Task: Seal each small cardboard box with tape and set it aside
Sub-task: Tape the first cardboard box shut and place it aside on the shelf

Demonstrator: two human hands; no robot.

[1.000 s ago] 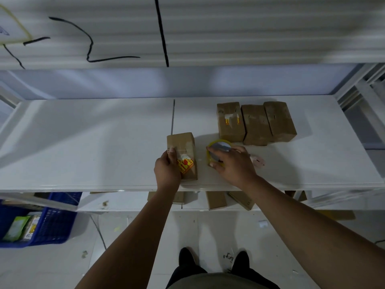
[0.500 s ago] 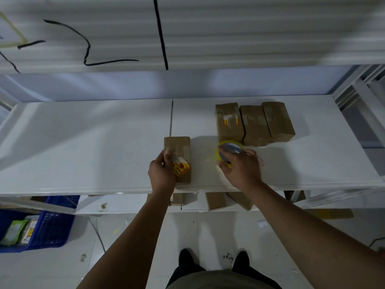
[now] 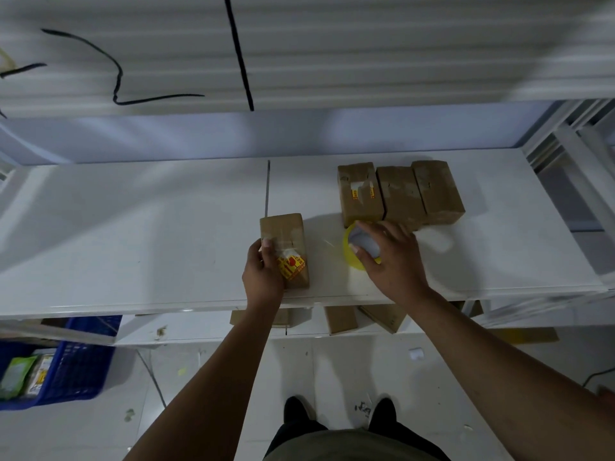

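Tiled floor (image 3: 100, 437) and blue crate (image 3: 80, 367) nearest, white shelf (image 3: 133, 244) above, small cardboard box (image 3: 286, 234) at its front edge gripped by curled fingers of the left hand (image 3: 263, 274), yellow tape roll (image 3: 351, 257) beside it clasped in the right hand (image 3: 392, 261), three boxes (image 3: 401, 194) ranged behind, white wall (image 3: 366, 44) beyond.

A blue crate (image 3: 76, 371) is set on the floor (image 3: 206, 377) at lower left, with packets (image 3: 16, 374) held in it. Black cables (image 3: 238, 51) are strung across the wall behind the white shelf (image 3: 133, 227).
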